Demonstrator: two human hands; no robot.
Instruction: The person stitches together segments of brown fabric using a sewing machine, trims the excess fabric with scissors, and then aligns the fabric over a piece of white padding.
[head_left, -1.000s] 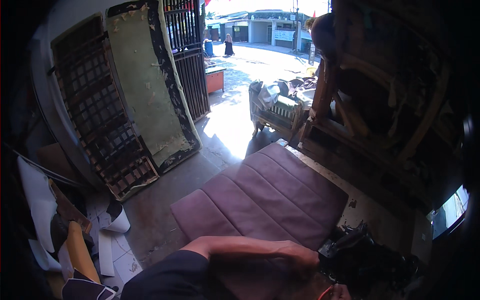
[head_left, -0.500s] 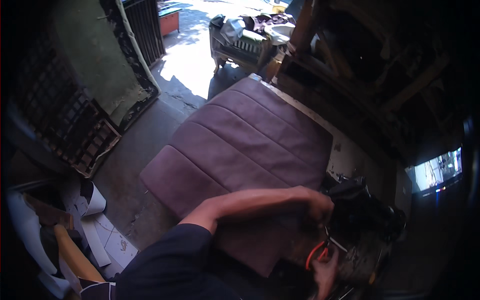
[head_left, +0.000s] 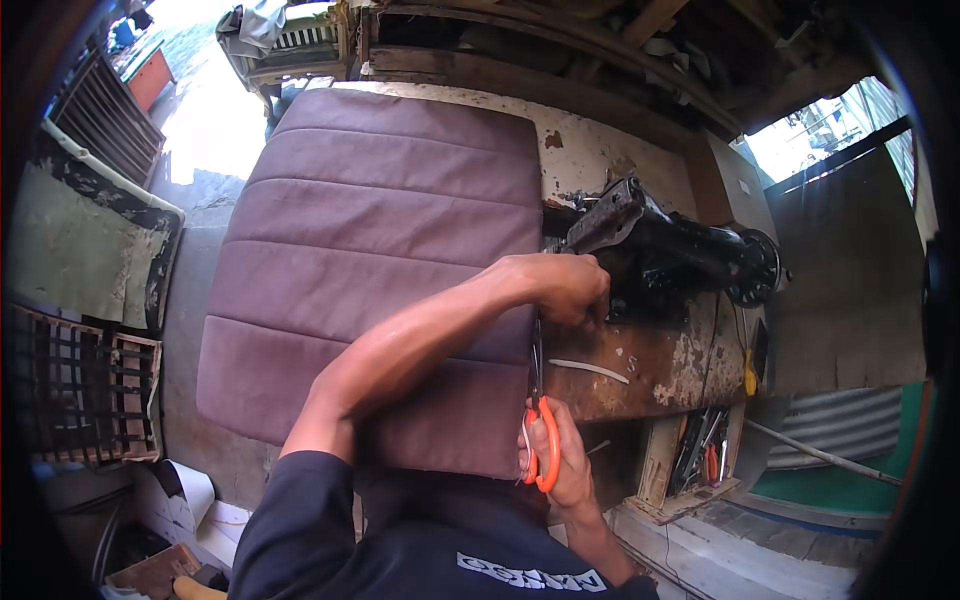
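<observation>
Here's the maroon panel [head_left: 380, 220] at the worktop [head_left: 655, 360], left of the black sewing machine [head_left: 690, 240]. Right hand [head_left: 568, 462] grips orange-handled scissors [head_left: 553, 452] along its edge; left hand [head_left: 568, 285] curls, hold unclear. Looks like trimming; next snip calls for steadying the edge.

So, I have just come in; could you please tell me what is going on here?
A person is working at a sewing machine with a maroon panel spread out beside it. The right hand holds orange-handled scissors at the panel's right edge, blades pointing toward the left hand. The left arm reaches across the panel, and its hand is curled near the machine; what its fingers grip is hidden. A thin white strip lies on the worktable.
</observation>
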